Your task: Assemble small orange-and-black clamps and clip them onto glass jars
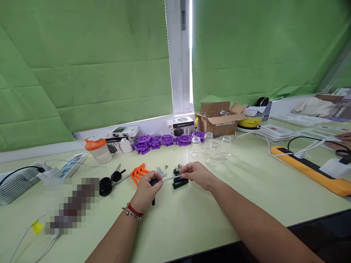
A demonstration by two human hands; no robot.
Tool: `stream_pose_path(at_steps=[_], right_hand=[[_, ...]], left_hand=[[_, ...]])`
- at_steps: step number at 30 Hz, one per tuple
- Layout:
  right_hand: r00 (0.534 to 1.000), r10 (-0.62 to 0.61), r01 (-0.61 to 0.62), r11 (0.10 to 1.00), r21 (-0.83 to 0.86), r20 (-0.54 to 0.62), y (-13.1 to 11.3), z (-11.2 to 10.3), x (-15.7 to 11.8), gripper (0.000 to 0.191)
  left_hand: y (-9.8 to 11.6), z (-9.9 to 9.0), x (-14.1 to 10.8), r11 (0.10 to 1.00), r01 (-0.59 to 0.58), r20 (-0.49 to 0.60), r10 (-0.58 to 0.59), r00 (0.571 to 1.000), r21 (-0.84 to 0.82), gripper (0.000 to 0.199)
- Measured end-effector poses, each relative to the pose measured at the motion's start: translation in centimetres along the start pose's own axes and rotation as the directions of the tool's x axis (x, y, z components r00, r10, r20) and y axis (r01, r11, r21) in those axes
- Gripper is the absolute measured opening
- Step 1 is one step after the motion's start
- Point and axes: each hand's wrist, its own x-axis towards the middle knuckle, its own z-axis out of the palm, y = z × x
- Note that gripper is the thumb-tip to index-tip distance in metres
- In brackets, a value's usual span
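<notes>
My left hand (148,188) is closed round a small black part, from which a thin metal rod (170,178) runs to the right. The fingers of my right hand (196,174) pinch the rod's far end; whether they hold a second piece is too small to tell. Black blocks (180,183) lie on the table just behind and below the rod, with a spring (179,167) beside them. Several screws (160,171) and orange brackets (139,173) are behind my left hand. A black stick-like end (153,201) shows under that hand.
Clear jars (213,153) stand behind my right hand, before purple parts (166,140) and a cardboard box (221,120). Black round pieces (105,186) and an orange-lidded cup (98,150) are left. An orange power strip (309,171) lies right, near another person's hand (342,141).
</notes>
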Motion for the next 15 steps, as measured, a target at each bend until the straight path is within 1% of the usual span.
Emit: stream_pose_path(at_steps=[8,15], right_hand=[[1.000,0.004,-0.004,0.999,0.033,0.018,0.33,0.32,0.12,0.018],[1.000,0.015,-0.014,1.000,-0.001,0.016,0.26,0.37,0.02,0.018]], left_hand=[[0.17,-0.33,-0.09,1.000,-0.008,-0.010,0.008,1.000,0.008,0.009],[0.25,-0.42,-0.06,1.000,-0.003,-0.003,0.003,1.000,0.004,0.009]])
